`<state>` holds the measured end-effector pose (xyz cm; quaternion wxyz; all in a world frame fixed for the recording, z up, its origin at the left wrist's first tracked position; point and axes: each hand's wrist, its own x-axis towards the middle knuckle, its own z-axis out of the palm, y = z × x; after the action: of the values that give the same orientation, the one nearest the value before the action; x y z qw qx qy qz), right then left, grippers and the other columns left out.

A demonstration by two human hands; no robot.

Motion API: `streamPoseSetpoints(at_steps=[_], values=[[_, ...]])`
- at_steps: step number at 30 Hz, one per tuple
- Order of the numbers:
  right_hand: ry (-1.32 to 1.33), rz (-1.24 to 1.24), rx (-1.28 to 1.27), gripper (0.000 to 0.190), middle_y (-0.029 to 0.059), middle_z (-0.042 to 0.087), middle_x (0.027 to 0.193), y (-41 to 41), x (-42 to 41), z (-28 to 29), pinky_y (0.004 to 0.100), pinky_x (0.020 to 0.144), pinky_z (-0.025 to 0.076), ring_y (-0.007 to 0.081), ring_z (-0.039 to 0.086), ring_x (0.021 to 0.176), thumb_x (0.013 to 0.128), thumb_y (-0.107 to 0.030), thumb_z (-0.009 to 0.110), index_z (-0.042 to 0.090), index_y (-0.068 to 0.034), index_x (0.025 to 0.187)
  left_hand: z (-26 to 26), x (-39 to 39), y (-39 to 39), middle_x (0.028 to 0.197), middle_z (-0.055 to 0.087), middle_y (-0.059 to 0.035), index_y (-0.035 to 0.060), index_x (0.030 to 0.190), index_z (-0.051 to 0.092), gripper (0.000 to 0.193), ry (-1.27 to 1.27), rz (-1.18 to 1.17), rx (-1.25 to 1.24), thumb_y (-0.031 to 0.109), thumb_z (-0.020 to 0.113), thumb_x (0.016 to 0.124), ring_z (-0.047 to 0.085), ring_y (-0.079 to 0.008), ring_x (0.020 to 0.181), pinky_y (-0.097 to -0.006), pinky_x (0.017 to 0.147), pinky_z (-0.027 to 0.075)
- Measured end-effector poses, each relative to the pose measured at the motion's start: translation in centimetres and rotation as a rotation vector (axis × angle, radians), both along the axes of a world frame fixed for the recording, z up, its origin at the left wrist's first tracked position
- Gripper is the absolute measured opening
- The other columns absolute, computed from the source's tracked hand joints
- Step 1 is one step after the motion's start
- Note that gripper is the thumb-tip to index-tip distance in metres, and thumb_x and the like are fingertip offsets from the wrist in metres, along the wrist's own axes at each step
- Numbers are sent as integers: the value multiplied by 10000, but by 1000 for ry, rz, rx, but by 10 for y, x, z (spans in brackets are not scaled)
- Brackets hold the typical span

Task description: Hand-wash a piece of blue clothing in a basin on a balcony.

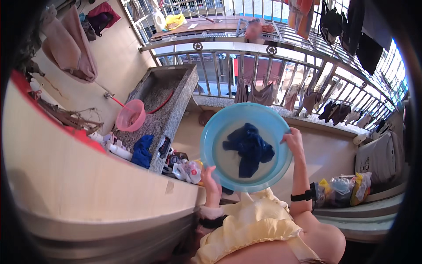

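Observation:
A round light-blue plastic basin [211, 138] is held up in front of my body, a hand at each side. My left hand [211, 183] grips its lower-left rim with the thumb on the near side. At the right rim my right hand [293, 142] has its fingers curled over the edge. Inside the basin a bunched dark-blue cloth [252, 148] sits in cloudy water. Neither hand touches that cloth. The undersides of the basin and the fingers beneath it are hidden.
Left stands a speckled stone wash trough [179, 109] holding a pink plastic bowl [140, 112], a red hose [163, 105] and a blue cloth [142, 151]. Metal railings [214, 71] with hanging laundry [262, 94] run ahead. A grey suitcase [376, 155] and plastic bags [343, 188] are at right.

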<state>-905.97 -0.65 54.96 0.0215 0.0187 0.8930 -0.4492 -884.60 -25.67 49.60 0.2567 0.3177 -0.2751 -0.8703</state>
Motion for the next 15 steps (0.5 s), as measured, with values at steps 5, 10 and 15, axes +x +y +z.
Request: streamPoseSetpoints(at_steps=[5,10,15], values=[[-33,120,5,230,150,660,668,-42,-50,-11,336,634,507,220,659,655,579,-64,606,669,33,778,-15,-11,-13,964,569,-47,50,1014,564,287,-30,63,-30,116,565,735,531,-186,938,-306,850,405],[-89,279,-12,183,139,662,666,-91,-98,-16,320,630,502,215,656,644,610,-72,622,650,39,753,-38,-35,-35,1095,571,-70,62,1173,531,444,-67,152,2,212,562,756,521,-231,1043,-347,905,397],[-107,362,-31,195,148,661,683,-126,-136,-22,335,635,502,224,655,660,609,-75,630,639,37,769,-26,-73,-70,1113,579,-81,26,1162,542,452,-132,211,59,257,542,772,520,-241,1056,-344,921,390]])
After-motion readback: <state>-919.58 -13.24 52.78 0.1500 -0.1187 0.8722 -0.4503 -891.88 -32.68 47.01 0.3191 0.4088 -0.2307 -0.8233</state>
